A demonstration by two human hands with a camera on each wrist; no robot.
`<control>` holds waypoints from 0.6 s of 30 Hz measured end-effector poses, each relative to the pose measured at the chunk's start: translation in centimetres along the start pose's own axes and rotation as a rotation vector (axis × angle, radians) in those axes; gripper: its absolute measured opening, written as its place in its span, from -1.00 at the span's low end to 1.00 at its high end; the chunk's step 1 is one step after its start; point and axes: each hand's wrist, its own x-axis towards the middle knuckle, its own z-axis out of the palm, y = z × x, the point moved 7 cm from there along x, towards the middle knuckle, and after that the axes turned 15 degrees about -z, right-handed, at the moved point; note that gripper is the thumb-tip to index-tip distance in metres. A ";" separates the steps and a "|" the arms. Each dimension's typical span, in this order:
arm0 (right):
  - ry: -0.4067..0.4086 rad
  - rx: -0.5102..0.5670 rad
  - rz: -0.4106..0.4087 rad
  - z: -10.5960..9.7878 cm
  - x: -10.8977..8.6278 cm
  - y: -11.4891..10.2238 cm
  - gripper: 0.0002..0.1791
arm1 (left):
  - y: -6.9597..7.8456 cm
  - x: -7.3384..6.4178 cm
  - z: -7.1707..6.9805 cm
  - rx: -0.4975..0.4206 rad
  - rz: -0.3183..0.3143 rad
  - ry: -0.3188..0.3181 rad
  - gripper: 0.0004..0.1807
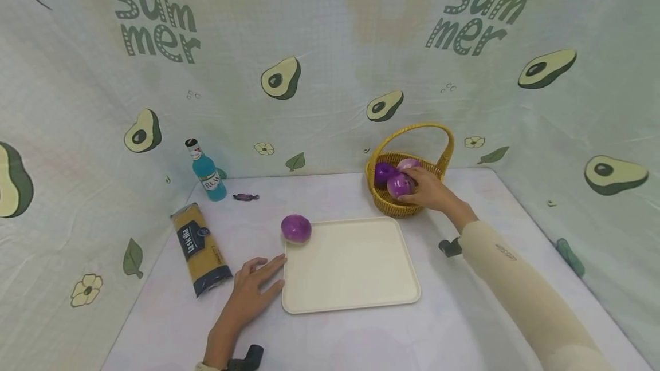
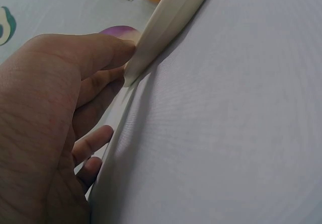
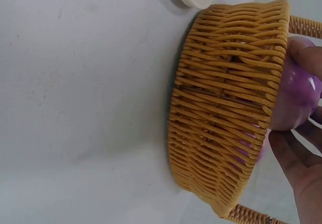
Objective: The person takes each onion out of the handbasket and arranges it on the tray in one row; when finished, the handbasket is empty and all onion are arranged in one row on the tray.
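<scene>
My right hand (image 1: 425,188) reaches into a yellow wicker basket (image 1: 388,206) at the back right. Its thumb and fingers curve round a shiny purple onion (image 1: 400,186), also seen at the basket rim in the right wrist view (image 3: 294,95). Two more purple onions, one darker (image 1: 383,173) and one paler (image 1: 409,163), lie beside it. On the far left corner of a cream tray (image 1: 350,265) sits another purple onion (image 1: 296,229). My left hand (image 1: 252,288) rests at the tray's left edge, fingers extended, thumb and fingertips touching the rim (image 2: 132,72).
A blue bottle (image 1: 208,175) stands at the back left, with a small dark-wrapped candy (image 1: 246,197) next to it. Nearer lies a yellow pasta packet (image 1: 201,248), left of my left hand. The basket's tall handle (image 1: 420,125) arches over its opening. Printed cloth hangs behind the table.
</scene>
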 end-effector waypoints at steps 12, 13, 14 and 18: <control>0.015 -0.014 -0.004 -0.6 -0.3 -0.8 -0.05 | -0.5 0.0 0.3 -0.006 -0.016 -0.013 -0.44; 0.018 -0.014 -0.005 -0.6 -0.3 -0.9 -0.04 | -0.5 0.0 0.3 -0.006 -0.017 -0.014 -0.44; 0.020 -0.013 -0.004 -0.7 -0.4 -0.9 -0.04 | -0.5 0.0 0.3 -0.006 -0.020 -0.015 -0.43; 0.030 -0.009 -0.003 -0.7 -0.4 -1.2 -0.04 | -0.5 0.0 0.2 0.002 -0.032 -0.018 -0.43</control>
